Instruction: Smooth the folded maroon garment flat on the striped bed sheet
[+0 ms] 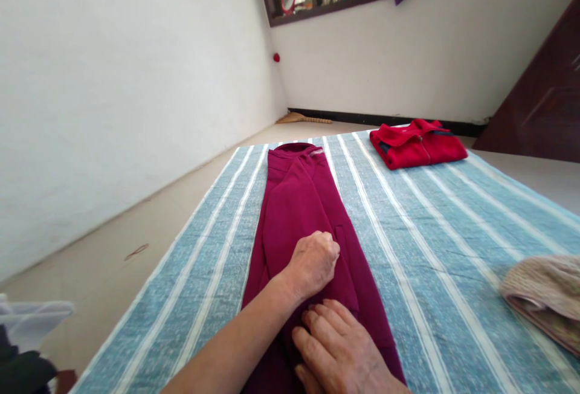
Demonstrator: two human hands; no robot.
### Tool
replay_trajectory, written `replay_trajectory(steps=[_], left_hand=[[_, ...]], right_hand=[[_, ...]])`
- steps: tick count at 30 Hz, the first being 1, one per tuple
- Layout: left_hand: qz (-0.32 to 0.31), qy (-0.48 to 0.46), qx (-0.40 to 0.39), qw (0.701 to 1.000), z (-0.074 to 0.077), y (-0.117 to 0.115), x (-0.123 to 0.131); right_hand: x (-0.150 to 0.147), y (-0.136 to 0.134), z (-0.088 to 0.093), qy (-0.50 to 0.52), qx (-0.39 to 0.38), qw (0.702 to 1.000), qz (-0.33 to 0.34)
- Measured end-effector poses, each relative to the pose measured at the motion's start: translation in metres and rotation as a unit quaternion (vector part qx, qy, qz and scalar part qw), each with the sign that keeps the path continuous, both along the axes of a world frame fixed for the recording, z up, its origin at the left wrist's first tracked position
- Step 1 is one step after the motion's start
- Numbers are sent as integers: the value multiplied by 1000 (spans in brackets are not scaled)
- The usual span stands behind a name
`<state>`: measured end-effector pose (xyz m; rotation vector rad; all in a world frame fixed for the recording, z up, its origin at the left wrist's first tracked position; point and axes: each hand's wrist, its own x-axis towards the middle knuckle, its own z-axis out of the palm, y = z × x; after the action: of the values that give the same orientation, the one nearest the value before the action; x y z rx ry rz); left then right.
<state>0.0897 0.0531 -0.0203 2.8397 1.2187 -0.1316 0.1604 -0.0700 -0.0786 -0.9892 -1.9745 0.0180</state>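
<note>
A long maroon fleece garment [294,200] lies folded lengthwise on a blue-and-white striped sheet [421,249], its collar at the far end. My left hand [312,264] is curled on its middle, fingers bent down into the cloth. Just below, my right hand [339,345] lies flat on the garment with its fingers spread, holding nothing. A folded red zip jacket [417,143] rests at the sheet's far right. A beige knitted cloth [544,297] lies at the right edge, near neither hand.
The sheet lies on a pale floor, with a white wall along its left side. A heap of dark and white clothes [27,345] sits at the lower left. A straw broom [303,118] lies against the far wall, and a dark wooden door [539,92] stands at the right.
</note>
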Motion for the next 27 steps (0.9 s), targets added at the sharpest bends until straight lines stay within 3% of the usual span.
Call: replay_trajectory(steps=[6,12,14,17,19,21,23,25,26,27], left_hand=[[-15,29,15,999,0,-3,8],[46,-36,18,998,-1,2,-6],[120,-82,12,989,6,10,-25],[270,-120,30,955,25,31,-78],[381,-125,65,914,42,45,-123],[494,-132,103,853,57,54,-159],[546,-179,122,809,65,52,-174],[523,-270,55,806,63,38,-161],[482,-319,-14,816,58,29,-145],[396,-420,-201,792,52,18,-126]], right_hand=[[-3,4,-4,14,43,999,-4],[-7,9,-12,22,101,994,-31],[-8,11,-13,29,120,992,-39],[-10,14,-14,46,146,987,-51],[-11,15,-13,57,162,984,-54],[-13,17,-13,66,174,981,-59],[-14,18,-14,72,186,977,-70],[-16,20,-16,66,197,975,-81],[-16,20,-19,58,201,974,-84],[-17,20,-21,46,200,975,-86]])
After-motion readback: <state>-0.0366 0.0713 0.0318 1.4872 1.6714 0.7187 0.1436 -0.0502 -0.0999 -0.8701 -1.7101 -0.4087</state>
